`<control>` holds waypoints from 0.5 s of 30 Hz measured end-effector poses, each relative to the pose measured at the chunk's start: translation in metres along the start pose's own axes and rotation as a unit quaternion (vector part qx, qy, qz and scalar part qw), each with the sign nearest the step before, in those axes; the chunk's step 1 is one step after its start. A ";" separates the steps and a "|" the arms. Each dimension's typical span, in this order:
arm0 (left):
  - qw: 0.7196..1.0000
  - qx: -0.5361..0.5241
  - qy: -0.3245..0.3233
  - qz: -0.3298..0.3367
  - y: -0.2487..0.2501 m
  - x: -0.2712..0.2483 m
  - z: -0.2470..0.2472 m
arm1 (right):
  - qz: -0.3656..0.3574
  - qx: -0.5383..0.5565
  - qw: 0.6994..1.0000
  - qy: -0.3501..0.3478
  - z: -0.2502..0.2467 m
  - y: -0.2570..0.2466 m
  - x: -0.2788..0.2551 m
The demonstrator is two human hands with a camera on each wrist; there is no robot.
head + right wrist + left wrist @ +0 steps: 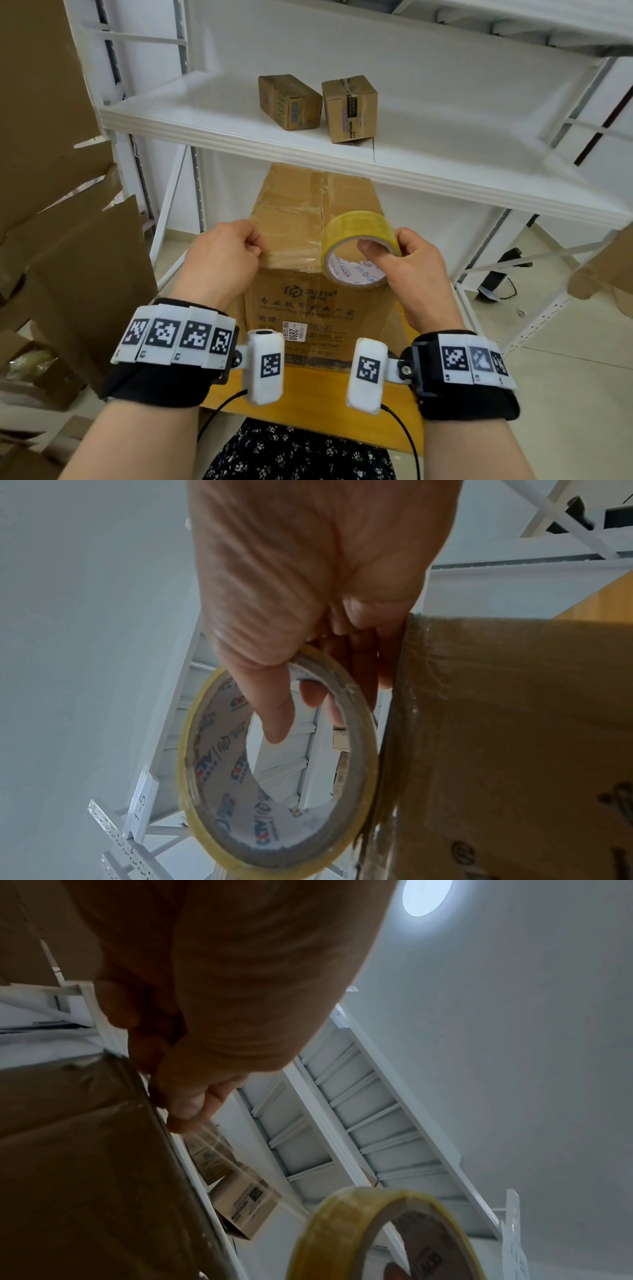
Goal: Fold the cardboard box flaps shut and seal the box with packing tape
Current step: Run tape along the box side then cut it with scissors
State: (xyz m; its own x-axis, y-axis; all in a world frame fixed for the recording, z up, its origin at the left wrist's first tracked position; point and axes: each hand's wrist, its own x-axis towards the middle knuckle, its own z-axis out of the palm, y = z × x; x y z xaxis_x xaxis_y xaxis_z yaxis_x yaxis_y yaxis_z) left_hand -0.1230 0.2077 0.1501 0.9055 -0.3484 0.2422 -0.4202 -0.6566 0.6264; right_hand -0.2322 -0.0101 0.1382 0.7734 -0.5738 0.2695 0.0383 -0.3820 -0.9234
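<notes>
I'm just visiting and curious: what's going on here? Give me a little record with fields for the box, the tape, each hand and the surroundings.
Box: large cardboard box, flaps folded shut, glossy tape on its top
Tape: yellowish tape roll held above the box's near top edge
Right hand: right hand grips the roll, thumb through its core
Left hand: left hand pinches the pulled-out tape end at the box's near left top edge
Surroundings: two small boxes on a white shelf above

box [318,219] far end hidden, print perhaps blurred
</notes>
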 end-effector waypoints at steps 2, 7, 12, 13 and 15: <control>1.000 0.009 0.006 0.006 0.003 0.000 0.002 | -0.001 0.004 1.000 0.003 -0.001 0.001 0.000; 1.000 0.022 0.012 0.014 0.004 -0.001 0.003 | -0.003 0.002 1.000 0.000 -0.002 0.003 0.001; 0.999 0.026 0.003 0.036 0.016 -0.005 0.011 | -0.004 -0.006 1.000 -0.025 -0.001 0.000 0.002; 0.999 0.028 0.006 0.044 0.019 -0.005 0.015 | -0.005 -0.006 1.000 -0.028 -0.001 0.000 0.001; 0.998 0.026 0.013 0.049 0.022 -0.004 0.021 | -0.011 -0.005 0.999 -0.033 -0.003 0.000 0.001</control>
State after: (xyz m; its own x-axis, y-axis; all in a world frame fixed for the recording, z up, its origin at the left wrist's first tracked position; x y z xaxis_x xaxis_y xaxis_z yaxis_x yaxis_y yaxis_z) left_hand -0.1374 0.1805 0.1470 0.8607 -0.3951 0.3209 -0.5089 -0.6546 0.5590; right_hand -0.2332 -0.0125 0.1393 0.8127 -0.5160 0.2708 0.0502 -0.4009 -0.9147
